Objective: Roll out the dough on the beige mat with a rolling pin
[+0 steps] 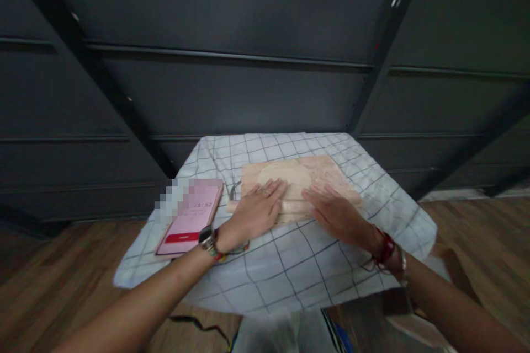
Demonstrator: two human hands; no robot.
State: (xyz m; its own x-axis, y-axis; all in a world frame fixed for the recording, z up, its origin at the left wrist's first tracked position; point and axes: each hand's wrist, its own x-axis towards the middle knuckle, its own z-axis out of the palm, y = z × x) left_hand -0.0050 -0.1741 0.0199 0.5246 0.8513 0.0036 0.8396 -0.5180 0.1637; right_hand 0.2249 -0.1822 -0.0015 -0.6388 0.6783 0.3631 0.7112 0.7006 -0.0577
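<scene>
Hands flat on a wooden rolling pin (290, 207), palms down and fingers stretched out, not curled around it. Left hand (255, 210), ring on one finger, pressed on the pin's left part; right hand (337, 214) pressed on its right part, fingers aimed toward the left hand, a narrow gap between the two. Pin laid crosswise along the near edge of a pale wooden board (331, 174), left end poking out past the left hand. Round of flattened dough (285, 174) on the board just beyond the pin, touching or nearly touching it; blur hides which. Board set on a small bench draped in a white cloth (290, 265) with a dark grid pattern, cloth hanging over the near edge. Pink-screened phone (191, 216) on the cloth, just left of the board and beside the left wrist, digits on its display too smeared to read. Wristwatch (207, 237) and coloured beaded band on the left wrist, red thread and bangle (387, 248) on the right. Dark panelled wall (232, 94) behind, wood-plank floor (62, 276) below.
</scene>
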